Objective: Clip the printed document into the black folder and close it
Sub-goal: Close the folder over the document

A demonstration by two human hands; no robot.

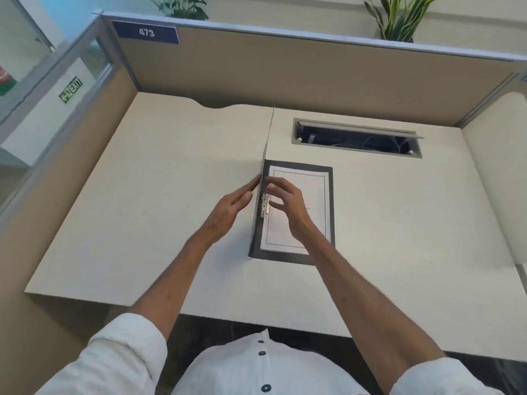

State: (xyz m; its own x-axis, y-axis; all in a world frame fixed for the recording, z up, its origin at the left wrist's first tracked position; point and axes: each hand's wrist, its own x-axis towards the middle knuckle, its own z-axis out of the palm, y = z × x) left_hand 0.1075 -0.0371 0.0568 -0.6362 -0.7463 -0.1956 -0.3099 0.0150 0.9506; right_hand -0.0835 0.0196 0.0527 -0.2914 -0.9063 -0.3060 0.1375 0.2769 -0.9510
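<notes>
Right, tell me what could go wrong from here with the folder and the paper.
The front cover stands nearly upright, propped by the left hand; if it drops early it could land on the right hand, whose fingers are at the metal clip. The printed document lies on the black folder, its left edge at the clip; whether it is clamped cannot be told, so it may slip askew.

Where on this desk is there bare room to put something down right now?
Bare desk stretches left of the upright folder cover, and right of the folder below the cable slot. The near edge is bare too. It is crowded at the clip, where the left hand and right hand meet over the document.
</notes>
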